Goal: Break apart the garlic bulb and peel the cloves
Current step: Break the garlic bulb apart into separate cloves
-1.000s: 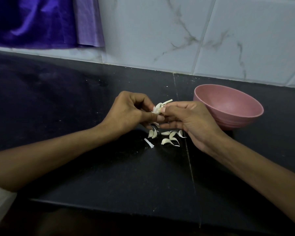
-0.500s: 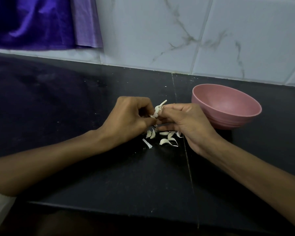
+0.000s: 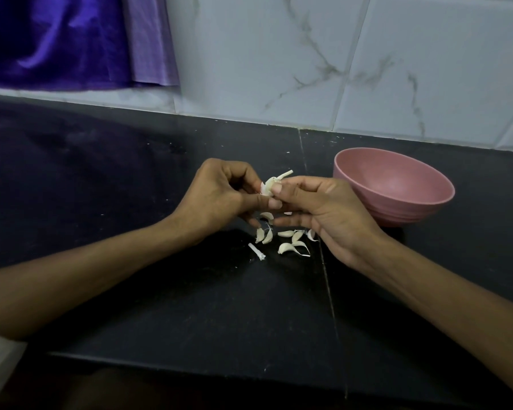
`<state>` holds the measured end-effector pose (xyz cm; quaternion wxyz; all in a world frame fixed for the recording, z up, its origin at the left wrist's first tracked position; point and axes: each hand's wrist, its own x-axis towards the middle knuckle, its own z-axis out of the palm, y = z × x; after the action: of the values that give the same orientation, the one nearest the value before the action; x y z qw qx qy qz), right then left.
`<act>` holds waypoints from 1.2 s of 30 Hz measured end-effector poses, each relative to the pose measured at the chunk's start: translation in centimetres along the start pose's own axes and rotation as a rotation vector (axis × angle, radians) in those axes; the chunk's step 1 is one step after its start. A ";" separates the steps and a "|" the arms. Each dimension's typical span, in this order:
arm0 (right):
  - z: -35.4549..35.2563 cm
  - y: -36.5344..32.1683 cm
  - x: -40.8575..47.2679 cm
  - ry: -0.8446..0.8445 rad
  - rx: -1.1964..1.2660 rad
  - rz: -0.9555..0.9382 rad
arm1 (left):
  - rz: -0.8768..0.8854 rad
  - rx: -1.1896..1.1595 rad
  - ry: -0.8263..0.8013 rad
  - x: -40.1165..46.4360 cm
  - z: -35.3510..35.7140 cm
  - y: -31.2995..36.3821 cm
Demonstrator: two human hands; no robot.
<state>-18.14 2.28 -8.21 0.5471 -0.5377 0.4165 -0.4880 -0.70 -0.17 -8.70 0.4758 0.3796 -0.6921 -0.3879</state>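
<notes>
Both hands have come back up a little since half a second ago, when they were lower and closer over the pieces on the counter, and the white stem of the bulb now points more to the right. At the centre of the frame the left hand (image 3: 219, 196) and the right hand (image 3: 323, 208) meet around the small remaining piece of white garlic bulb (image 3: 271, 186), held above the black stone counter (image 3: 131, 202). The left fingers are curled and the thumb presses the bulb from the left side; the right thumb and index finger pinch it from the right, while the other right fingers are stretched loosely below. Its short dry stem sticks out upward to the right between the hands. Just under the hands, on the counter, lie several loose unpeeled garlic cloves (image 3: 286, 248) close together, and beside them on the left a small white piece of stem (image 3: 256, 251). To the right of the hands stands a round pink bowl (image 3: 397, 199), near the right hand but not touching it. Behind the counter is a wall of light marbled tiles (image 3: 279, 54), and a purple cloth (image 3: 57, 39) hangs in the upper left of the frame.
</notes>
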 end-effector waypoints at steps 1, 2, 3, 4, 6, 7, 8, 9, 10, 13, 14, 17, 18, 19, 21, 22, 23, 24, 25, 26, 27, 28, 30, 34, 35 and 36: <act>0.0 0.1 0.0 0.008 -0.015 -0.007 | 0.004 0.018 -0.007 -0.1 0.1 0.0; 0.0 0.2 0.0 0.018 -0.032 -0.012 | 0.009 0.036 -0.010 -0.2 0.2 0.0; 0.0 0.3 0.0 0.029 -0.048 -0.016 | 0.014 0.051 -0.006 -0.4 0.4 0.0; 0.0 0.4 0.1 0.041 -0.059 -0.021 | 0.018 0.063 0.003 -0.5 0.5 0.0; 0.1 0.5 0.0 0.062 -0.072 -0.039 | 0.027 0.075 0.020 -0.6 0.6 -0.1; 0.1 0.5 -0.1 0.070 -0.071 -0.047 | 0.025 0.072 0.022 -0.6 0.7 -0.1; 0.2 0.5 -0.1 0.077 -0.066 -0.052 | 0.020 0.065 0.025 -0.6 0.7 -0.1; 0.1 0.4 -0.1 0.084 -0.057 -0.055 | 0.010 0.053 0.027 -0.6 0.7 -0.2; 0.1 0.4 -0.1 0.089 -0.048 -0.056 | -0.002 0.033 0.028 -0.5 0.7 -0.2; 0.0 0.1 0.1 0.076 -0.030 -0.079 | -0.041 -0.102 0.021 -0.2 0.6 0.1; -0.1 0.0 0.2 0.064 -0.017 -0.090 | -0.048 -0.155 0.017 0.0 0.6 0.1; -0.2 -0.2 0.2 0.034 0.006 -0.106 | -0.053 -0.235 -0.013 0.4 0.3 0.2; -0.2 -0.2 0.3 0.031 0.001 -0.106 | -0.052 -0.246 -0.022 0.4 0.2 0.1; -0.3 -0.1 0.3 0.034 -0.008 -0.104 | -0.050 -0.247 -0.027 0.4 0.2 0.0; -0.3 0.0 0.3 0.046 -0.033 -0.094 | -0.041 -0.236 -0.018 0.5 0.2 -0.2; -0.3 0.0 0.3 0.054 -0.056 -0.092 | -0.036 -0.229 -0.007 0.5 0.1 -0.3; -0.3 -0.1 0.2 0.062 -0.084 -0.093 | -0.032 -0.221 0.005 0.6 0.1 -0.3; -0.3 -0.1 0.2 0.069 -0.109 -0.093 | -0.030 -0.215 0.017 0.6 0.0 -0.3; -0.3 -0.2 0.2 0.075 -0.129 -0.094 | -0.030 -0.208 0.024 0.7 -0.1 -0.3; -0.4 -0.2 0.2 0.083 -0.145 -0.097 | -0.029 -0.201 0.027 0.7 -0.1 -0.3; -0.4 -0.2 0.2 0.095 -0.164 -0.106 | -0.026 -0.189 0.025 0.6 -0.1 -0.3; -0.4 -0.3 0.3 0.108 -0.180 -0.116 | -0.019 -0.175 0.020 0.6 0.0 -0.4; -0.3 -0.3 0.3 0.121 -0.177 -0.131 | 0.002 -0.146 0.006 0.5 0.0 -0.4; -0.2 0.2 0.2 0.110 -0.223 -0.132 | 0.056 -0.060 -0.013 0.2 0.1 -0.4; -0.1 0.3 0.1 0.107 -0.233 -0.127 | 0.070 -0.034 -0.025 0.2 0.2 -0.4; -0.1 0.4 0.2 0.105 -0.234 -0.124 | 0.078 -0.013 -0.038 0.1 0.2 -0.4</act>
<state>-18.18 2.08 -8.59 0.4268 -0.5963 0.4647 -0.4964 -0.81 -0.39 -9.08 0.4801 0.3417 -0.7127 -0.3806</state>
